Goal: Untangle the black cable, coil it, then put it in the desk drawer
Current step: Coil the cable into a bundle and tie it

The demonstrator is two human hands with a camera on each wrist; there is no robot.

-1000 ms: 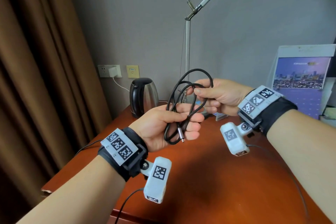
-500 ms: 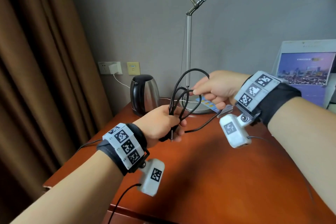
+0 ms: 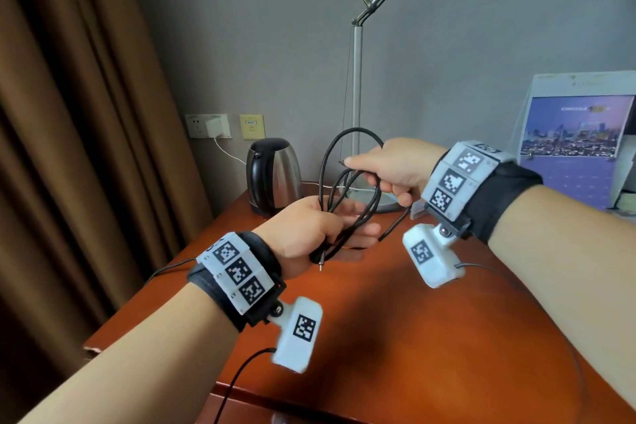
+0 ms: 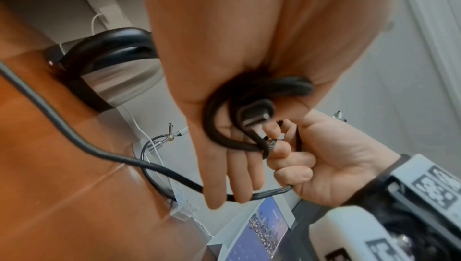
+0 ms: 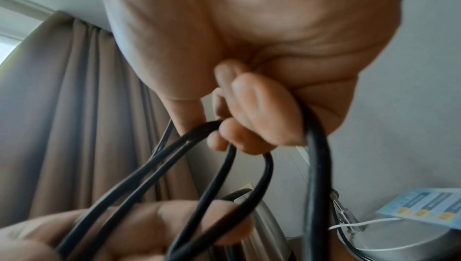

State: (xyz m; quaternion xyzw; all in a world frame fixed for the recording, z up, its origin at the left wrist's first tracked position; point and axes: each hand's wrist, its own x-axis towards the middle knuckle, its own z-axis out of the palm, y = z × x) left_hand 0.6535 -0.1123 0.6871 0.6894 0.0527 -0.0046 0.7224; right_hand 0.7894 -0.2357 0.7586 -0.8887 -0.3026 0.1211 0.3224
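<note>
The black cable (image 3: 347, 189) hung in several loose loops above the wooden desk (image 3: 395, 337), held between both hands. The left hand (image 3: 306, 231) gripped the bundle's lower end, one metal plug (image 3: 320, 265) poking out below the fist. The right hand (image 3: 392, 169) pinched the upper strands, fingers (image 5: 252, 111) curled round them. Untangling looked nearly finished; the loops were uneven, so I judged coiling only begun. No desk drawer showed in any view, so stowing remained.
</note>
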